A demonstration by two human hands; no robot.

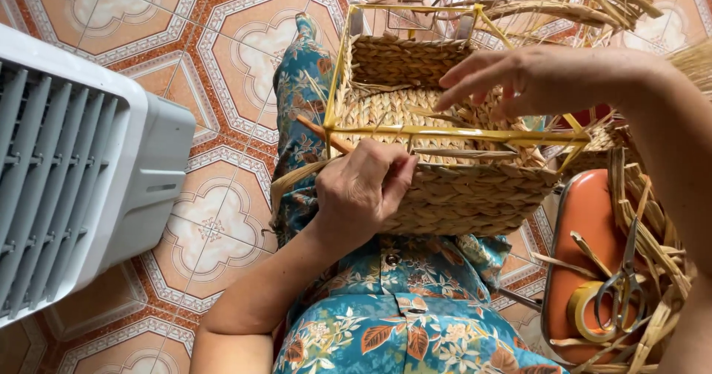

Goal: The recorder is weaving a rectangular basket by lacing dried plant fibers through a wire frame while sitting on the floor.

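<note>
The woven basket [445, 188] lies on my lap. My left hand [361, 188] is clamped on a straw strand [460, 153] at its near wall; my right hand [534, 81], fingers apart, touches its inside.

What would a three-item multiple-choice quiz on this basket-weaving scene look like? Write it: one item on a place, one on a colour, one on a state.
1. Where do the scissors lie?
A. On the orange tray
B. Inside the woven basket
C. On the white fan

2. What colour is the frame around the woven basket?
A. Blue
B. Yellow
C. Black

3. How is the left hand set?
A. Flat on the floor
B. Holding the scissors
C. Closed on a straw strand at the basket's near wall

Answers: 1 A, the scissors rest on the tray beside a tape roll. 2 B, thin yellow bars edge the basket. 3 C, its fingers pinch the strand against the weave, while the right hand reaches over the rim.
</note>
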